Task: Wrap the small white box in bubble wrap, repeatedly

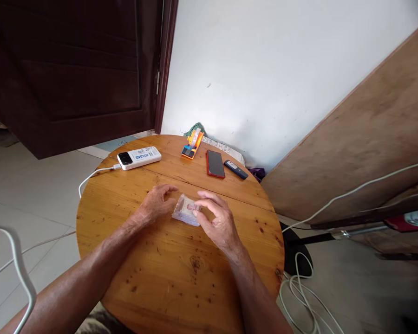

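Nearest to me is the front of a round wooden table (195, 297), with two bare arms reaching in over it. The right hand (221, 222) bends over the right end of a small bubble-wrap packet (184, 216). The tips of its thumb and pointing finger are a little bit apart, and both are over that end of the packet. I can't tell from here if they pinch it or just rest there. The other fingers on that hand curl above the table, to the right of the packet.

The packet lies on the wood between the two hands. Through the clear wrap I can see a pale card (186, 202) with a little picture on it. The left hand (154, 204) is just beside the packet's left end. Its fingers are loose and curved, with a gap between the thumb and the pointing finger. The thumb tip is very near the wrap.

Farther back, on the left, is a white gadget (142, 158) with a shiny black end and a white cable (97, 171) plugged in. On the right are a small dark gadget (240, 172) and a phone (215, 163) in a red case. Behind them, more to the middle, stands an orange tape dispenser (194, 144). Past the table are a white wall (251, 60) and a dark brown door (90, 69).
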`<state>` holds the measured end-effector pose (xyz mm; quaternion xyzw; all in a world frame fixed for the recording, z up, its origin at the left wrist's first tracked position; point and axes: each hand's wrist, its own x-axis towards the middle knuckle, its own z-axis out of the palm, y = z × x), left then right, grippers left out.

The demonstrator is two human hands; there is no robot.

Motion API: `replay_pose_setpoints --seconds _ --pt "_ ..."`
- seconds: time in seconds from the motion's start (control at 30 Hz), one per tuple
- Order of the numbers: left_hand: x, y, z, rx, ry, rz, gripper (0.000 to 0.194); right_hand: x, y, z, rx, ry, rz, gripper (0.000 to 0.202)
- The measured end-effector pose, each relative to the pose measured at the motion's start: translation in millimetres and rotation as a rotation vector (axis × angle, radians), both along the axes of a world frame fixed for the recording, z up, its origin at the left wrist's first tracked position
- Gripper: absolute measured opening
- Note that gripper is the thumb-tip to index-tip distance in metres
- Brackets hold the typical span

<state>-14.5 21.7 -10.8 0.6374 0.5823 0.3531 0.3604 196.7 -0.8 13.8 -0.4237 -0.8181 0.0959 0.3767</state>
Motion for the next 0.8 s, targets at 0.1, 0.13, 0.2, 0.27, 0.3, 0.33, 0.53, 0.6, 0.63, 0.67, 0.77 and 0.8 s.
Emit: replay_pose_setpoints --seconds 0.1,0.13,0.2,0.27,0.3,0.33,0.53,0.6,0.63,0.67,0.77,0.8 --pt "2.1 -2.9 2.3 0.030 0.080 -0.015 0.037 -0.5 1.4 -2.2 0.017 -0.024 0.006 0.009" --pt "2.5 -4.0 3.2 0.046 0.106 -0.026 0.034 -0.7 2.1 -3.1 0.022 -0.030 0.003 0.008" --pt "2.9 -5.7 4.6 0.085 0.139 -0.048 0.029 -1.5 3.5 -5.3 0.032 -0.034 -0.009 0.008" --pt "2.9 -6.6 5.3 0.113 0.147 -0.062 0.028 -3.2 4.4 -7.3 0.044 -0.026 -0.017 0.011" --pt "2.9 -6.8 5.4 0.118 0.149 -0.068 0.029 -4.1 4.6 -8.2 0.048 -0.021 -0.020 0.014" --pt "2.8 -6.8 5.4 0.121 0.153 -0.073 0.029 -5.1 4.7 -8.8 0.050 -0.017 -0.024 0.016" --pt "3.1 -6.6 5.3 0.114 0.158 -0.080 0.030 -7.4 4.4 -7.4 0.031 -0.012 -0.047 0.016" --pt "3.3 -6.9 5.5 0.112 0.165 -0.093 0.031 -7.1 4.4 -6.9 0.030 -0.012 -0.050 0.015" --pt "3.3 -7.1 5.7 0.107 0.169 -0.095 0.031 -6.9 4.5 -6.9 0.031 -0.013 -0.051 0.014" --pt "3.4 -7.5 6.0 0.100 0.170 -0.092 0.032 -6.8 4.6 -7.1 0.031 -0.014 -0.052 0.013" --pt "3.8 -9.4 7.3 0.069 0.160 -0.077 0.036 -7.0 5.0 -7.9 0.033 -0.019 -0.049 0.011" --pt "4.1 -10.4 7.9 0.063 0.155 -0.077 0.037 -7.2 5.1 -8.2 0.034 -0.022 -0.048 0.010"
